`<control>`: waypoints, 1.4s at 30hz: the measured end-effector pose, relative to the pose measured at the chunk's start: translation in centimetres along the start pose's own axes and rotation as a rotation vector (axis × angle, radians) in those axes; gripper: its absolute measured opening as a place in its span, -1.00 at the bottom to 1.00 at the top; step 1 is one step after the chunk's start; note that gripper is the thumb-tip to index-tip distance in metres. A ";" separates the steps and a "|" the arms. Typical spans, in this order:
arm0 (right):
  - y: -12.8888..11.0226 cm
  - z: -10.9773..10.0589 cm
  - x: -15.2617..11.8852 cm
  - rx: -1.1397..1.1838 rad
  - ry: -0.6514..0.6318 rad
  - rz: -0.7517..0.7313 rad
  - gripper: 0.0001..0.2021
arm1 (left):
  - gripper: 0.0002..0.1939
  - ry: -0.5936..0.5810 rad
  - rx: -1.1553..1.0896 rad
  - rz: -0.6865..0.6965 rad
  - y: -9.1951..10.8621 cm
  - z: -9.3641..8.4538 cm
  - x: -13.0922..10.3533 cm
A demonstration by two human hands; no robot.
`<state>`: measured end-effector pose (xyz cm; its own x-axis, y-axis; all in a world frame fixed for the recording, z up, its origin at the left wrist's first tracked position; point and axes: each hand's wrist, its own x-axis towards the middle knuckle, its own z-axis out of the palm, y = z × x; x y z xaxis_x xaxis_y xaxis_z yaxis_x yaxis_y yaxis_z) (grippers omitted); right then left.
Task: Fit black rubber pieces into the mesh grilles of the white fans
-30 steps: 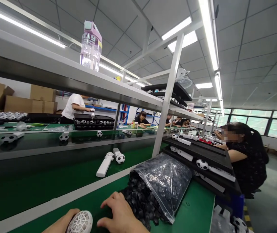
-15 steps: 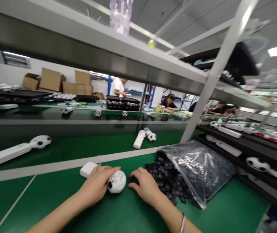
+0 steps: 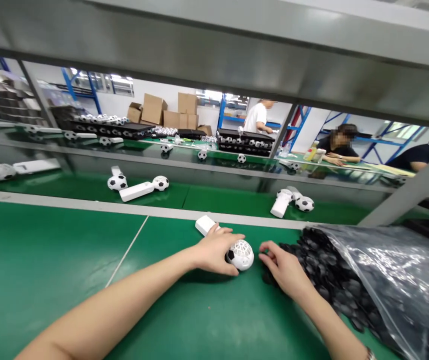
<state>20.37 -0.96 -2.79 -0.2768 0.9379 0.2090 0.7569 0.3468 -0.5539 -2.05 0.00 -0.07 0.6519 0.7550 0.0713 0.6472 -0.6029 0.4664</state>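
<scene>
Steadying a white football-headed device (image 3: 243,256) at the centre of the frame: left hand (image 3: 214,251) wrapped over it where ball meets handle, thumb on the near side, fingers over the far side. Handle end (image 3: 204,225) sticks out up-left, near the pale rail (image 3: 184,214). Latticed face is turned upward; the grip leaves it uncovered, probably so the right hand can get at it.

Right hand (image 3: 282,265) just right of the ball, apart from it. Fingers curled, thumb and fingertips drawn narrow; cannot tell whether a small piece is pinched there.

Loose black pieces (image 3: 323,265) spill from the mouth of a clear plastic bag (image 3: 405,280), lower right. Mouth faces the hands, presumably for short reaches. Pile and bag crowd the right forearm's side; green tabletop (image 3: 67,260) lies open to the left.

Beyond the rail, on a green strip: 2 devices (image 3: 282,202) at centre right, 2 more (image 3: 139,191) left of centre, 1 (image 3: 19,170) far left. Grey shelf (image 3: 214,50) spans the top of the frame, limiting headroom; slanted post (image 3: 405,190) blocks part of the right. Co-worker in white (image 3: 256,119) behind stacked trays (image 3: 246,142).
</scene>
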 end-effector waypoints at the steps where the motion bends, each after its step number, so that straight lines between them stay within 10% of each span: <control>1: -0.3 -0.1 -0.1 0.059 0.027 0.010 -0.89 | -0.21 0.007 -0.015 -0.013 0.1 -0.1 0.0; 7: -1.9 -0.2 -0.6 0.470 0.027 0.017 -0.84 | -0.34 0.052 -0.012 -0.037 0.2 0.0 0.4; 13: -3.0 -0.5 -1.0 0.250 0.200 -0.166 -0.88 | -0.38 0.062 0.004 -0.026 0.0 0.1 0.4; 42: -5.0 1.0 -1.7 0.359 0.096 -0.129 -0.94 | -0.30 0.064 -0.025 0.030 -0.6 0.1 0.6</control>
<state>16.44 -4.31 -1.22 -0.2868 0.8878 0.3600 0.4596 0.4572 -0.7614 -2.04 0.79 -0.37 0.6438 0.7520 0.1413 0.6171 -0.6195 0.4852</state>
